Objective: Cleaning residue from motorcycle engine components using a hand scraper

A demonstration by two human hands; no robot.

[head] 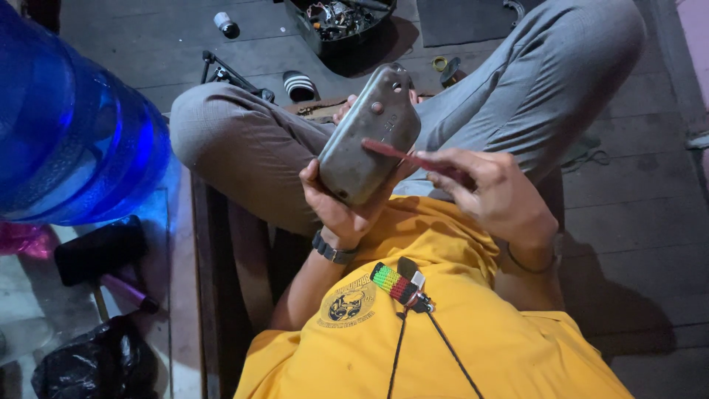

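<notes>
Your left hand [336, 210] has its fingers wrapped around the lower end of a grey metal cover [371, 133], thumb on the near edge, holding it upright over your lap. Your right hand [502, 196] pinches a thin red tool [413, 157] in closed fingers; its tip touches the cover's face about midway up. The cover's long axis runs up and away from you, tilted slightly right, while the tool crosses it from the right. The right hand is just beside the cover. The left fingers behind the cover are hidden, and what the tool is cannot be made out in the dim light.
</notes>
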